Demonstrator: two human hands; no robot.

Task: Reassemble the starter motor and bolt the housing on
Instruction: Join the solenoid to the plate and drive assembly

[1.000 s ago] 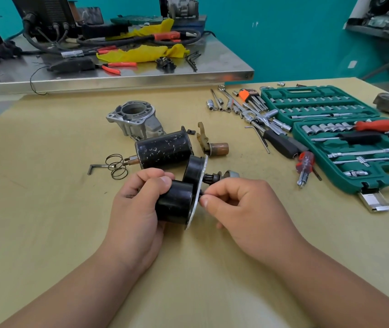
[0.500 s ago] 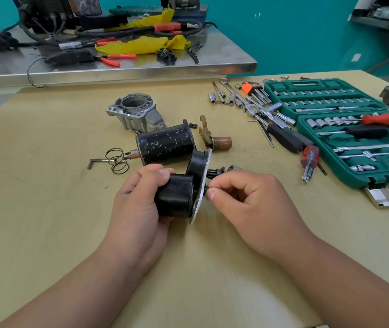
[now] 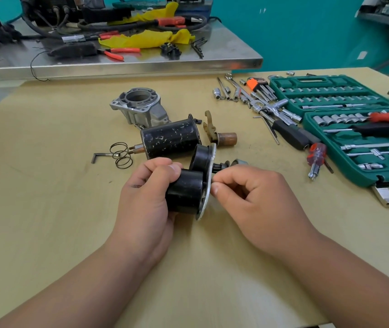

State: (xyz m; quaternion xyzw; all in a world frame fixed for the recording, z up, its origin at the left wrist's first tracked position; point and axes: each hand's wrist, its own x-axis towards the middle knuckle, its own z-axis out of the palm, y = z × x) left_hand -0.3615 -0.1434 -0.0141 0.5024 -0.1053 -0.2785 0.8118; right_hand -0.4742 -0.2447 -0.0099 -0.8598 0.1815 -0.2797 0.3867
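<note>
Plainly, in the head view the left hand (image 3: 146, 204) is curled around one black cylinder of the end plate assembly (image 3: 185, 194), over the table (image 3: 46, 209). The right hand (image 3: 255, 202) pinches at its metal plate; whether a small part sits between the fingertips is hidden. Behind lie the motor body (image 3: 171, 138) and the grey housing (image 3: 139, 106). The socket case (image 3: 354, 129) is cut off at the right edge.

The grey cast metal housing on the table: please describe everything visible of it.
The grey cast-metal housing lies on the tan table, held by nobody. It looks like dull bare aluminium: a wide round opening facing up, a flange with bolt ears around it, a blocky body below. The scuffed black cylinder overlaps its near right corner; contact is unclear.
</note>
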